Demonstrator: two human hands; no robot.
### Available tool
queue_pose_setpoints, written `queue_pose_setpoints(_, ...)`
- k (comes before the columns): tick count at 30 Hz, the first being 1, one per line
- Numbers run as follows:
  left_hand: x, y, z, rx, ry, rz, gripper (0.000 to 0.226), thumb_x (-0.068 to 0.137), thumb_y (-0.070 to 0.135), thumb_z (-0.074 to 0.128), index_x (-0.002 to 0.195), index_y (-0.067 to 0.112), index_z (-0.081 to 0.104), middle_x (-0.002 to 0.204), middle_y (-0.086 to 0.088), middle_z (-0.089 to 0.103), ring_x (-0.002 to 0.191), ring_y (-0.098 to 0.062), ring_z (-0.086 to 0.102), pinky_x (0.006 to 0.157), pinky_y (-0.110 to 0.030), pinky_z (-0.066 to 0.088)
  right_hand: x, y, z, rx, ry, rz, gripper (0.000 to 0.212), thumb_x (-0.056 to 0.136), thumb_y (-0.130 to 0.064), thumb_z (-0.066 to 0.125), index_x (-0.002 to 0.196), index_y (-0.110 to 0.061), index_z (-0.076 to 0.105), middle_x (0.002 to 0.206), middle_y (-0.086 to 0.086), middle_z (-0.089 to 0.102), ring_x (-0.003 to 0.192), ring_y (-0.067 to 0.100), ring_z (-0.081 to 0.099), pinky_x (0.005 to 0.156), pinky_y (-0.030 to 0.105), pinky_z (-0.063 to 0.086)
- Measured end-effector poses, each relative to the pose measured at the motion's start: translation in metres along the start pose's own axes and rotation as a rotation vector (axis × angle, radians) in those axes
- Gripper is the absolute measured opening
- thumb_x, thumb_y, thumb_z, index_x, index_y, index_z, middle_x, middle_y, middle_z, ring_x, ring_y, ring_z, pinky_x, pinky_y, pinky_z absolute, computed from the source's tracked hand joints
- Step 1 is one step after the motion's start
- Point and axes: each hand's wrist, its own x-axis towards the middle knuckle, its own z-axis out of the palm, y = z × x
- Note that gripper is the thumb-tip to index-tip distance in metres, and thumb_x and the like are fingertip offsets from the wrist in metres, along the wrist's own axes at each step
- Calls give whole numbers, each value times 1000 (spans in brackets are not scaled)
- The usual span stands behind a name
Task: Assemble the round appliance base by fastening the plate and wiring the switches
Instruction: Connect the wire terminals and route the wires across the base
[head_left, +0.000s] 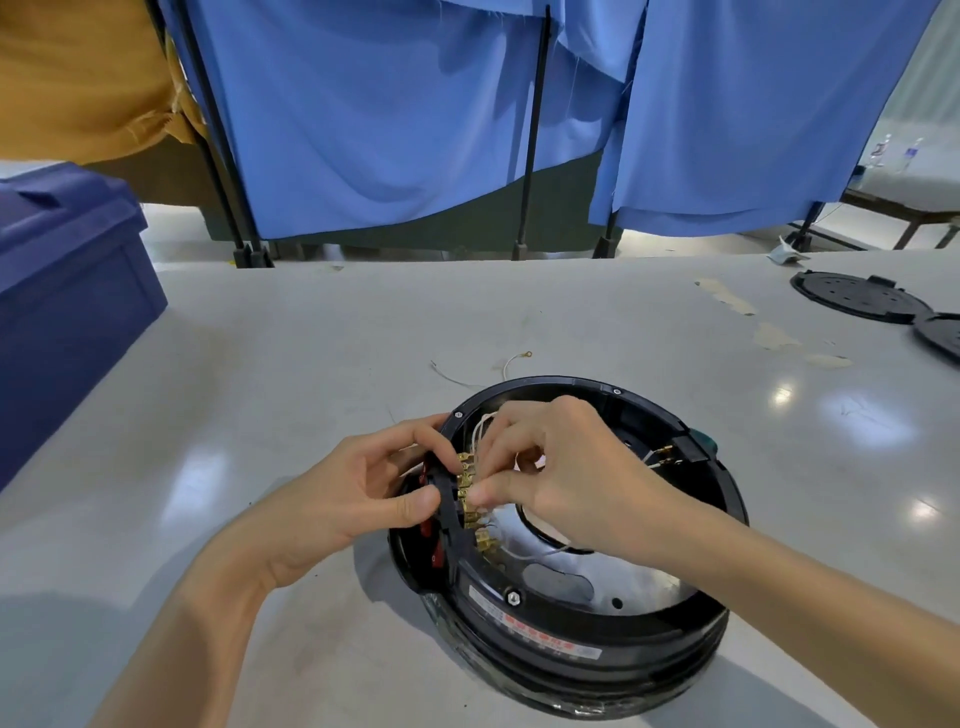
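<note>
the round black base (545, 631) sat open side up on the glossy grey table (311, 364), close to the near edge and a little right of centre, with a shiny metal plate (623, 577) inside it. a row of brass terminals (470, 501) ran along its left wall, with red switches (427, 526) on the outer side. the left hand (363, 483) gripped that wall, fingers curled over the rim and thumb pressed on the outside. the right hand (561, 467) reached in from above, thumb and forefinger pinching one of the white wires (540, 554) at the terminals. a loose wire (514, 361) lay just behind the base. two black lids (857, 299) lay well apart at the far right edge. a blue bin (67, 291) stood off the left edge. bare tabletop spread left of the base and behind it. blue curtains (389, 130) on black poles closed off the far side, beside a yellow cloth (78, 78).
</note>
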Motion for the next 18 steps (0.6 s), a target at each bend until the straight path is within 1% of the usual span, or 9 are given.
queue_pose_setpoints(1,0,2,2,-9,13,-2,51,74,48,78,103,9,63,133,1,59,120,-23,58,98,-35,50,1,2,-3,15,41,-2,13,75,-18,82,64,-18,74,77,-7,66,70,6,59,65,17,44)
queue_pose_setpoints(2,1,3,5,1,41,4,47,77,51,74,99,10,65,131,5,60,118,-19,60,94,-28,51,2,4,-7,22,87,-5,14,76,-20,81,64,-21,73,76,-8,66,69,5,59,64,17,45)
queue_pose_setpoints(4,5,3,11,32,126,28,30,84,39,71,90,11,66,124,10,63,116,-13,61,91,-22,50,9,9,-16,0,189,-14,17,78,-22,80,65,-28,71,73,-10,66,68,2,59,63,14,43)
queue_pose_setpoints(6,12,-1,17,14,226,39,23,77,26,77,88,11,64,119,11,66,114,-9,61,94,-25,51,19,17,-27,-44,312,-11,16,80,-23,79,66,-25,71,73,-9,66,65,0,56,62,11,41)
queue_pose_setpoints(9,19,-2,24,-11,351,62,41,68,13,76,107,18,62,114,4,68,110,-11,64,95,-30,51,39,34,-45,-114,442,36,11,82,-19,76,72,-16,74,71,-7,67,59,-7,54,61,6,39)
queue_pose_setpoints(12,22,-3,23,51,411,53,60,71,8,78,123,32,60,116,10,69,113,-3,62,98,-25,45,62,55,-60,-90,369,150,8,86,-10,70,82,-12,76,76,0,72,70,4,61,62,7,42)
queue_pose_setpoints(14,22,-5,19,74,432,21,60,73,8,80,123,34,62,115,16,69,113,0,61,99,-23,45,77,69,-67,-74,246,223,12,87,-6,66,92,-10,76,84,8,74,79,18,65,66,17,47)
queue_pose_setpoints(16,21,-7,13,54,433,-15,56,72,7,80,120,31,65,114,17,70,112,-1,62,98,-22,48,92,79,-68,-143,113,245,18,88,-5,63,99,-10,76,91,11,73,84,20,65,67,18,46)
queue_pose_setpoints(18,20,-8,8,17,441,-33,51,78,1,75,119,28,67,112,13,72,109,-4,65,95,-21,51,105,85,-64,-185,6,249,22,89,-5,61,105,-10,75,96,11,72,87,17,64,69,12,45)
